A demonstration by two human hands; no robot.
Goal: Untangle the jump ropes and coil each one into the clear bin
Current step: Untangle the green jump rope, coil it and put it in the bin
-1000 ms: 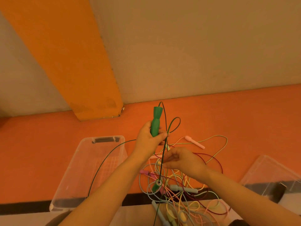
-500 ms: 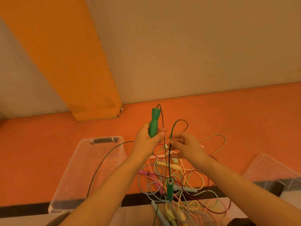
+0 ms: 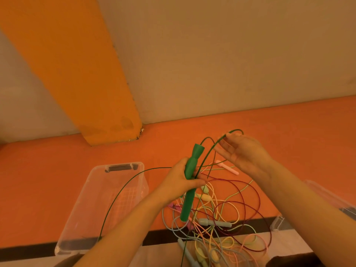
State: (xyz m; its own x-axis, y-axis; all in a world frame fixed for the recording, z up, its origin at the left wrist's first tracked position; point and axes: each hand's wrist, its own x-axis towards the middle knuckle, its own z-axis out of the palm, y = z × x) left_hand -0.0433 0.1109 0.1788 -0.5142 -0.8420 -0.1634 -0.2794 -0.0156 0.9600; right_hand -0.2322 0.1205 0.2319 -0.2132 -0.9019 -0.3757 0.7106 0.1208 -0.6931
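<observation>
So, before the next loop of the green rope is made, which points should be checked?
1. Left hand grips both green handles: ok.
2. Right hand pinches the green rope: ok.
3. Green rope free of the tangled pile: cannot tell; one strand runs down through it.
4. Clear bin open beside the left hand: ok.
5. Green rope coiled inside the bin: not ok.

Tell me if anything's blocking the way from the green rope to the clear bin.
Nothing visible blocks it. The clear bin sits open beside the left hand, which grips the green handles; the right hand lifts the green cord.
</observation>
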